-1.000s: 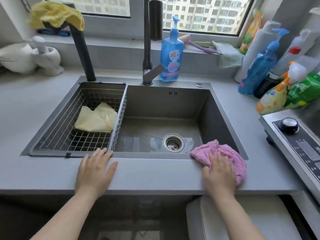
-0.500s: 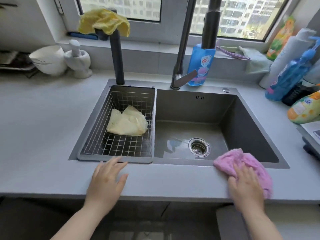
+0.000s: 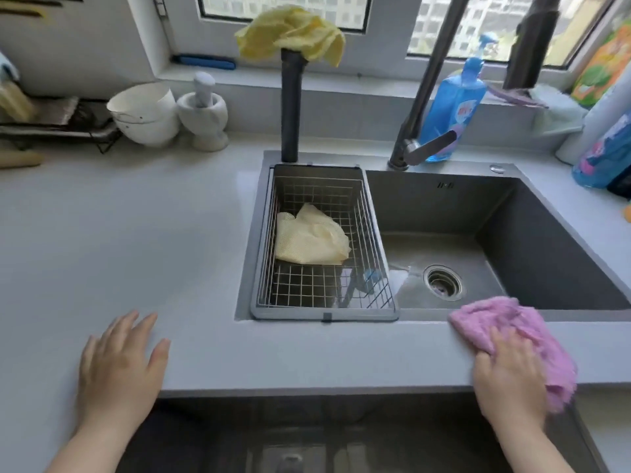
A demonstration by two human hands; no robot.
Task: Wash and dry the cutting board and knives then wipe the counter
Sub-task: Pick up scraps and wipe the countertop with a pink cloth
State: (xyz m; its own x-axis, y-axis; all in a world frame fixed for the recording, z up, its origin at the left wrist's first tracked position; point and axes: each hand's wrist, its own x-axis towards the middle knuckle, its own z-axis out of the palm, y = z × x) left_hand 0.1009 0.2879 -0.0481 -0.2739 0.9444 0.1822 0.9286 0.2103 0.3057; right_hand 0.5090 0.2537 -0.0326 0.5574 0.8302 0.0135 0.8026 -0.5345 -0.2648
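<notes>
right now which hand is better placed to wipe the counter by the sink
Right: the right hand presses the pink cloth on the counter beside the sink; the left hand lies flat, empty.

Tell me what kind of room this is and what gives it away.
A home kitchen, most likely: a sink with a wire basket set into a grey counter, a blue dish soap bottle behind it, and a mortar and pestle beside white bowls.
</notes>
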